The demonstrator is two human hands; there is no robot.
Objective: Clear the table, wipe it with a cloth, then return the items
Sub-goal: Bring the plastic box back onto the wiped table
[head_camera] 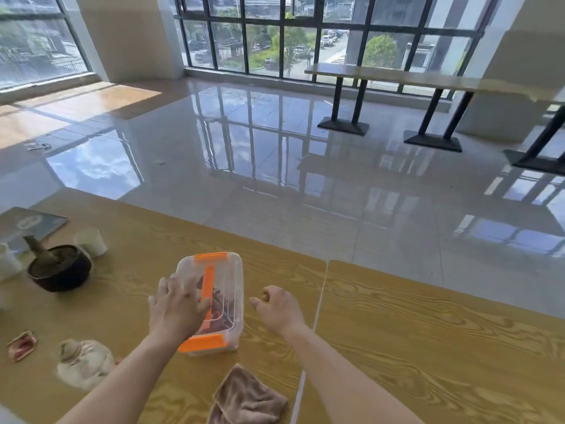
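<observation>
Plastic box (227,278), clear with orange clips, sits on the table (428,347). Its long axis runs away from the person, with a clip at the near and far ends. Left hand (177,310) lies flat on the left side of the box's lid, fingers spread and straight, gripping nothing. Right hand (279,307) is just right of the box, not touching, loosely curled and empty. Cloth (247,399) lies on the near side of the box, mortar (61,270) well left of it. Judgement: the left hand is nearer; lifting probably needs the right hand on the box's right long side.
</observation>
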